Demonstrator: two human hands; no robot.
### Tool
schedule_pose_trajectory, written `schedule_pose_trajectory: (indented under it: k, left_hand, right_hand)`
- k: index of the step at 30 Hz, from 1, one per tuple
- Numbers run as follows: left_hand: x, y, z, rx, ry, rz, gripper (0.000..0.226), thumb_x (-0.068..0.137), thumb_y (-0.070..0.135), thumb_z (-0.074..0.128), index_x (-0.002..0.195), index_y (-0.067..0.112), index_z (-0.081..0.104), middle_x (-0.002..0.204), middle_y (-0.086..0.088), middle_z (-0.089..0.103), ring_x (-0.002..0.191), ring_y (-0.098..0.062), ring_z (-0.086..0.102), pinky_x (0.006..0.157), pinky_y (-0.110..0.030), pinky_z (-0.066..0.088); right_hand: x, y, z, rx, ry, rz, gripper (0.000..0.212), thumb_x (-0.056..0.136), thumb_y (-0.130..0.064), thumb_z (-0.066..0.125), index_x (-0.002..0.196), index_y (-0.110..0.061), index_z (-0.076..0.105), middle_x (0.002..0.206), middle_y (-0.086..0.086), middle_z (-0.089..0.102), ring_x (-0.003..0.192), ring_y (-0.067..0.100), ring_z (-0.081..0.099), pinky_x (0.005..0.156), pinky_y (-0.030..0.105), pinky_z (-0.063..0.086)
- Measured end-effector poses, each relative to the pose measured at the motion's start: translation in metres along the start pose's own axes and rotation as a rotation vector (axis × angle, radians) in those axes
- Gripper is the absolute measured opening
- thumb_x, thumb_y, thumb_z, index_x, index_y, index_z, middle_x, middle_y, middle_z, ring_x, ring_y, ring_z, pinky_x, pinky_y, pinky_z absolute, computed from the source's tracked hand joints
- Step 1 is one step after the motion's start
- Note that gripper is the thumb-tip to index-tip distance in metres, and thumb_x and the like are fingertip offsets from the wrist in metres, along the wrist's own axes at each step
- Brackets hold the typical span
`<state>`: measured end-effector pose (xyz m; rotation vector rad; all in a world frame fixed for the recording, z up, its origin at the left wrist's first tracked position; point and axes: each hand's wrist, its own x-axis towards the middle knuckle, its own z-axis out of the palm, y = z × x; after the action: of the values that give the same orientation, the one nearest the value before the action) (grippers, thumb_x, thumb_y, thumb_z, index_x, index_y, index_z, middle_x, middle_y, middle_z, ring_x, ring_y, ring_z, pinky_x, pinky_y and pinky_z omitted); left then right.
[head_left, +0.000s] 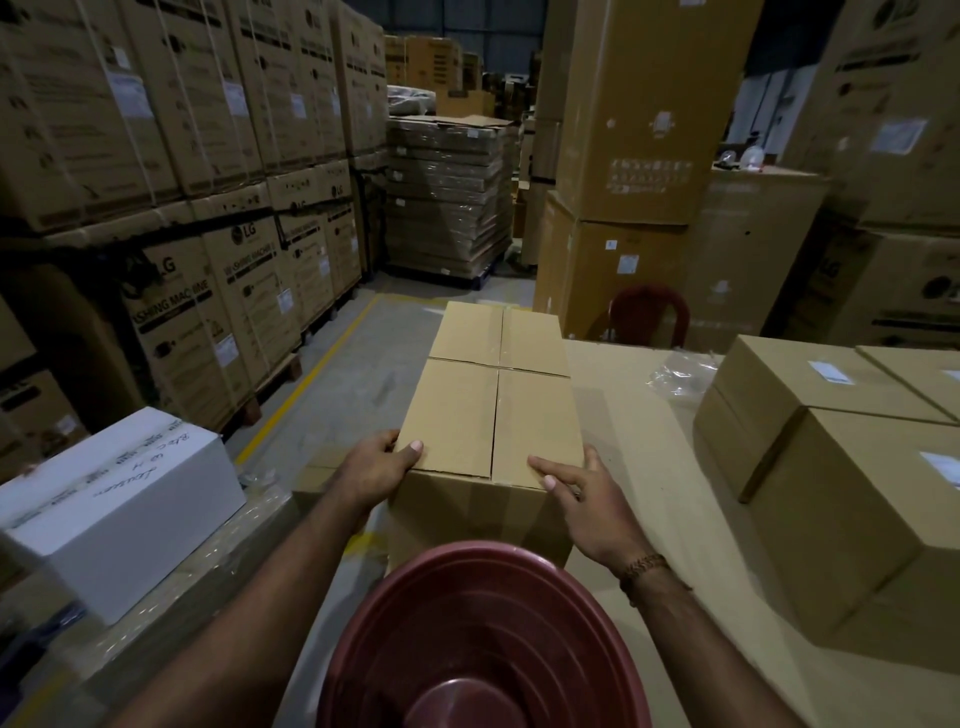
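Two hands (375, 470) (589, 501) on one box (493, 400)

Warehouse, tall stacks of appliance cartons (156, 156), wrapped pallet (447, 197), yellow floor line (306, 384)

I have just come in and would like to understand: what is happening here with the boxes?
A person grips a closed brown cardboard box at its near corners, the left hand on one side and the right hand on the other, thumbs on top. The box is at the left edge of a cardboard-covered table; whether it rests there or is lifted is unclear. Other brown boxes stand to the right, and a white box lies to the left.
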<state>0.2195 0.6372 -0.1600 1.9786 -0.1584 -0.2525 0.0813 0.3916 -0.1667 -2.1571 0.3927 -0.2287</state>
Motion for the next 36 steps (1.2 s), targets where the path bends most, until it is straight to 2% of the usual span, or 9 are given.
schedule_pose_trajectory:
  k: [6,9,12,14,20,29,36]
  left_hand:
    - [-0.004,-0.001,0.001,0.0,0.006,0.009,0.04,0.105,0.031,0.061,0.14,0.01,0.063,0.127,-0.003,0.07,0.109,-0.019,0.065,0.083,-0.03,0.051]
    - [-0.006,-0.001,0.001,0.003,0.023,0.01,0.044,0.105,0.033,0.06,0.143,0.011,0.06,0.134,-0.007,0.068,0.113,-0.021,0.065,0.089,-0.033,0.05]
    - [-0.012,0.003,0.003,0.054,0.098,0.035,0.057,0.106,0.042,0.057,0.155,0.014,0.046,0.151,-0.012,0.055,0.131,-0.028,0.057,0.104,-0.04,0.048]
    - [-0.018,0.009,0.003,0.111,0.142,0.08,0.061,0.106,0.046,0.054,0.159,0.019,0.04,0.157,-0.012,0.049,0.139,-0.03,0.051,0.11,-0.044,0.047]
    - [-0.041,0.045,-0.001,0.261,0.225,0.282,0.059,0.105,0.041,0.058,0.158,0.021,0.042,0.154,-0.011,0.052,0.14,-0.026,0.05,0.107,-0.041,0.045]
    - [-0.086,0.1,0.014,0.252,0.169,0.536,0.054,0.102,0.037,0.064,0.152,0.026,0.049,0.15,-0.002,0.056,0.132,-0.021,0.056,0.107,-0.041,0.049]
    - [-0.119,0.129,0.072,0.289,0.049,0.663,0.054,0.101,0.04,0.065,0.152,0.032,0.049,0.162,0.004,0.043,0.147,-0.018,0.042,0.118,-0.042,0.04]
  right_hand:
    - [-0.003,-0.003,-0.002,-0.016,0.003,-0.005,0.034,0.11,-0.027,0.054,0.138,-0.041,0.067,0.176,0.008,0.003,0.16,0.029,0.022,0.126,0.042,0.023]
    - [-0.002,-0.003,-0.001,-0.022,-0.001,-0.001,0.033,0.109,-0.028,0.055,0.137,-0.042,0.067,0.176,0.008,0.005,0.16,0.03,0.022,0.128,0.044,0.024]
    - [-0.003,-0.009,-0.006,-0.01,0.011,0.006,0.035,0.108,-0.03,0.057,0.142,-0.038,0.065,0.177,0.007,0.002,0.16,0.029,0.02,0.126,0.04,0.024]
    - [-0.003,-0.013,-0.012,-0.026,0.055,-0.027,0.038,0.108,-0.033,0.058,0.146,-0.039,0.061,0.177,0.006,0.0,0.161,0.029,0.018,0.124,0.038,0.024]
    - [-0.01,-0.028,-0.026,-0.119,0.155,-0.081,0.043,0.105,-0.038,0.061,0.148,-0.034,0.059,0.176,0.008,0.01,0.159,0.029,0.023,0.124,0.04,0.027]
    - [-0.059,-0.041,-0.046,-0.216,0.27,-0.092,0.036,0.104,-0.038,0.062,0.14,-0.034,0.064,0.171,0.001,0.027,0.157,0.023,0.026,0.123,0.043,0.03]
    - [-0.107,-0.014,-0.092,-0.311,0.438,-0.079,0.03,0.104,-0.038,0.062,0.132,-0.033,0.068,0.162,-0.002,0.042,0.149,0.019,0.039,0.117,0.041,0.041]
